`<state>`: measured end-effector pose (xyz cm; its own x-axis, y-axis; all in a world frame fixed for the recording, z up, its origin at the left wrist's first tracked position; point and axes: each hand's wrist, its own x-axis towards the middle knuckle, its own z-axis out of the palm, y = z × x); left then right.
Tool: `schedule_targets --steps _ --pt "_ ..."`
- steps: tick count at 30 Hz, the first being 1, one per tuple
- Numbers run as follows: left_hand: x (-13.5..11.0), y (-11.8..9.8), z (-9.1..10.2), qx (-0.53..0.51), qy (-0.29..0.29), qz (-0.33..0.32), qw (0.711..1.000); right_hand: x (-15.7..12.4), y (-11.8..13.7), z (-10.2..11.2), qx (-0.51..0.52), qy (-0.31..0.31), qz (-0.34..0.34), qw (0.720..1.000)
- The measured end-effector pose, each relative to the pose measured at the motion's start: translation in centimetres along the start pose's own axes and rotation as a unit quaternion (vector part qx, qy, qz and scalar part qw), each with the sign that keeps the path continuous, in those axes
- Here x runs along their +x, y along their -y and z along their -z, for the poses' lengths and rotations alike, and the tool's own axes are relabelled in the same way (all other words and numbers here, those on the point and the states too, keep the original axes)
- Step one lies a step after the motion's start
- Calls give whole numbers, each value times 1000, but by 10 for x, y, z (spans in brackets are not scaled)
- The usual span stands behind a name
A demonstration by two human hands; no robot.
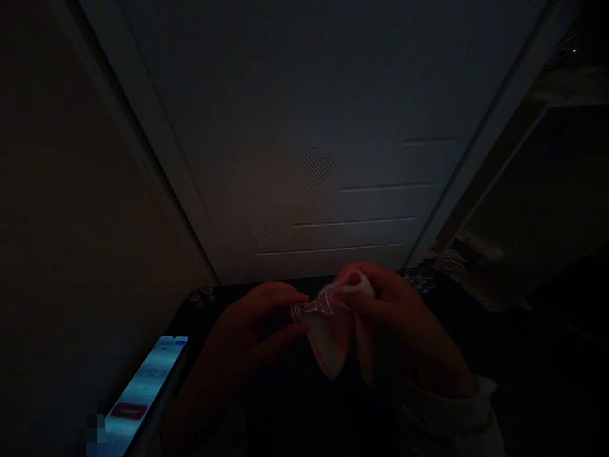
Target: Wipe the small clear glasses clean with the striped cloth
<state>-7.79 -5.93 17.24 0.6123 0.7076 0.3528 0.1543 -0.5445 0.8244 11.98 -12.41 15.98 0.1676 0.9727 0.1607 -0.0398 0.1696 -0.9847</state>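
Between my hands is a small clear glass piece (pixel 318 306), lying sideways, with a ringed end to the left. My left hand (pixel 259 317) pinches that ringed end between thumb and fingertips. My right hand (pixel 380 295) is closed on a pale cloth (pixel 329 346), which is bunched around the glass piece's right end and hides it. Two corners of the cloth hang below the hands. The scene is very dark, so the exact kind of glass piece cannot be made out.
Small clear glass objects stand on the dark surface at left (pixel 202 296) and right (pixel 419 279). A lit phone (pixel 146 387) lies at the lower left. Behind rises a pale panel (pixel 285 114) with carved hearts and lines. Dim items (pixel 476 244) sit at the right.
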Motion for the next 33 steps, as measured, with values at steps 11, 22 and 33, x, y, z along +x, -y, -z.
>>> schedule_targets --steps 11,22,33 --pt "-3 2 -1 -50 -53 0 997 0 -6 3 25 23 -12 999" --pt "-3 -3 0 -28 -51 14 998 -1 -2 -3 13 4 -24 1000" --pt "-3 -3 1 -54 -45 28 997 1 2 -3 -3 38 -46 998"
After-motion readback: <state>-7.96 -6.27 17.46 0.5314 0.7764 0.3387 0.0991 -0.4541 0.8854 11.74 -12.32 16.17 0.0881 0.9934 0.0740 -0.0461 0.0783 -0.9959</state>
